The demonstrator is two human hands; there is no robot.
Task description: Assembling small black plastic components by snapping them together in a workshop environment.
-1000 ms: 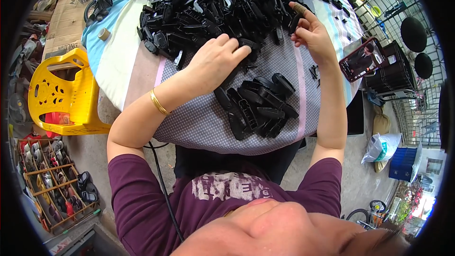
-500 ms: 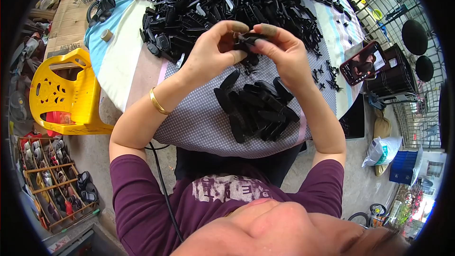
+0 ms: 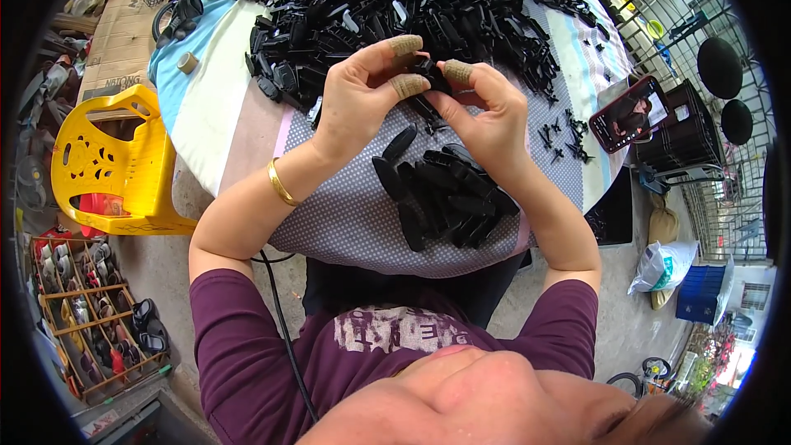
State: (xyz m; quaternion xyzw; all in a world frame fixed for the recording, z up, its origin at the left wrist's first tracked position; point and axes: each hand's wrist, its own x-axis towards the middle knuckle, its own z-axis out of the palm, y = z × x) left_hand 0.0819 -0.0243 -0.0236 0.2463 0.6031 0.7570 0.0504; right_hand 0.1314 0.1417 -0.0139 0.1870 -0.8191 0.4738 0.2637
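Largest before me is the cloth-covered worktop [image 3: 329,214], and across its far side spreads a broad heap of black parts [image 3: 371,29], so tangled that anything dropped among them would, I think, be hard to pick out. Nearer my body sits a smaller pile of dark pieces [image 3: 449,198], long and rounded, leaning over one another; a brush from my forearm could push the outer ones off the near edge to the floor [image 3: 618,288]. Above the gap between heap and pile I hold my left hand [image 3: 350,107] and right hand [image 3: 498,119] facing each other. To my right a phone [image 3: 630,115] tilts by the worktop's edge, and a knock might topple it. One black piece [image 3: 426,70] is raised between both hands, the thumb and index fingers of each pinching it from its own side; my knuckles hide much of it, so I cannot tell its full shape. Tan finger covers [image 3: 409,84] may dull my feel, and uneven pressure could make it twist or slip free. Smallest are the black bits [image 3: 579,147] scattered near the phone, which a careless wrist might sweep away.
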